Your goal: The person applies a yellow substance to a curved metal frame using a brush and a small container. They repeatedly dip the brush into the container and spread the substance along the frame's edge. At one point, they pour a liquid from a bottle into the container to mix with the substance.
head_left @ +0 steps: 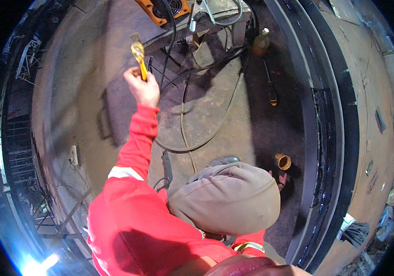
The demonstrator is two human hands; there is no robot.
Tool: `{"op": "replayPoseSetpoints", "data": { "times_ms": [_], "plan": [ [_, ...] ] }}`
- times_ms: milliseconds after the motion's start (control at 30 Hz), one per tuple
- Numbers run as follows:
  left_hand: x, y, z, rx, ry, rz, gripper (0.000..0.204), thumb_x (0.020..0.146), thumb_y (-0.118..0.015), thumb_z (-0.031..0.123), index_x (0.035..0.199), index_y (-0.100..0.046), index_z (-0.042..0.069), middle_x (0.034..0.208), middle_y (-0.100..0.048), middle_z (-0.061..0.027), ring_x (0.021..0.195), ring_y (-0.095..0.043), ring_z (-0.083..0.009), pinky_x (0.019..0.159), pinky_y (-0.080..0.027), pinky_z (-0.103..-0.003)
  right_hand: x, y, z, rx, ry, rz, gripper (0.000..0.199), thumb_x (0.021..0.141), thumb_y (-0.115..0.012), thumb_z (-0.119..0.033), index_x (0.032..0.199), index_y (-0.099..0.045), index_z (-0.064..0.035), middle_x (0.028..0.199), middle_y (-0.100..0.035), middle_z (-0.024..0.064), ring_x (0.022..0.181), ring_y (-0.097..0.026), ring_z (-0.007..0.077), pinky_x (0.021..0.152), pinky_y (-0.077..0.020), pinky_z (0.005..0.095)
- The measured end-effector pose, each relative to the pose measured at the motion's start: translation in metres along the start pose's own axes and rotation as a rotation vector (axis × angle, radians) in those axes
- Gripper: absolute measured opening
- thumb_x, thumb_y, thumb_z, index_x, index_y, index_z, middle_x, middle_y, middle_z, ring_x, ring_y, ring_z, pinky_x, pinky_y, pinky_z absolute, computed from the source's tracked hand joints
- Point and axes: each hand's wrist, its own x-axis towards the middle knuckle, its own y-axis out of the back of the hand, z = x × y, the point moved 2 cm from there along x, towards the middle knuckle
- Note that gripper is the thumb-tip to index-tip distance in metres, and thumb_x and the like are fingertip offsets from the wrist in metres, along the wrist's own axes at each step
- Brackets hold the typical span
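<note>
Head view, one person in a red jacket (132, 225) and tan hood (227, 198), one raised hand (142, 87) closed round one yellow-handled brush (138, 54), other hands' state impossible to tell, one brown bottle (261, 42), one screwdriver (271, 92) on the floor.

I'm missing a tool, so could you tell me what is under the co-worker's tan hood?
Only a grey rounded shape and a hand's fingertips peek past the tan hood; the floor beneath is covered.

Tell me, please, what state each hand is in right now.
Left hand: closed around a yellow-handled brush.
Right hand: mostly hidden behind the hood, cannot be told.
</note>
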Motion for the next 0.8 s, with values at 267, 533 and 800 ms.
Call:
{"op": "replayPoseSetpoints", "data": {
  "times_ms": [267,533,800],
  "plan": [
    [0.082,-0.032,0.006,0.379,0.127,0.090,0.054,0.068,-0.069,0.005,0.112,-0.040,-0.002,0.105,-0.056,-0.0269,0.101,-0.058,-0.0426,0.090,-0.046,-0.047,-0.001,0.000,-0.009,-0.009,0.022,0.016,0.078,0.065,-0.088,-0.021,0.133,-0.053,-0.0070,0.109,-0.056,0.0113,0.101,-0.053,0.0244,0.090,-0.0431,0.0394],
    [0.086,-0.018,0.017,0.029,0.303,-0.242,0.085,0.069,-0.079,0.013,0.137,-0.031,-0.002,0.120,-0.055,-0.0249,0.107,-0.059,-0.0284,0.091,-0.048,-0.039,-0.013,-0.007,-0.003,-0.005,0.120,0.125,0.058,0.072,-0.083,-0.016,0.123,-0.061,-0.0044,0.097,-0.061,0.0095,0.088,-0.057,0.0214,0.082,-0.0468,0.0356],
    [0.025,0.009,0.072,-1.349,0.413,-0.754,0.076,0.085,-0.055,0.030,0.149,-0.024,0.003,0.145,-0.035,-0.0315,0.131,-0.041,-0.0400,0.108,-0.033,-0.051,-0.024,-0.012,-0.019,0.037,0.044,0.023,0.051,0.074,-0.082,-0.015,0.119,-0.063,-0.0035,0.093,-0.063,0.0083,0.084,-0.058,0.0197,0.080,-0.0473,0.0339]
  ]
}}
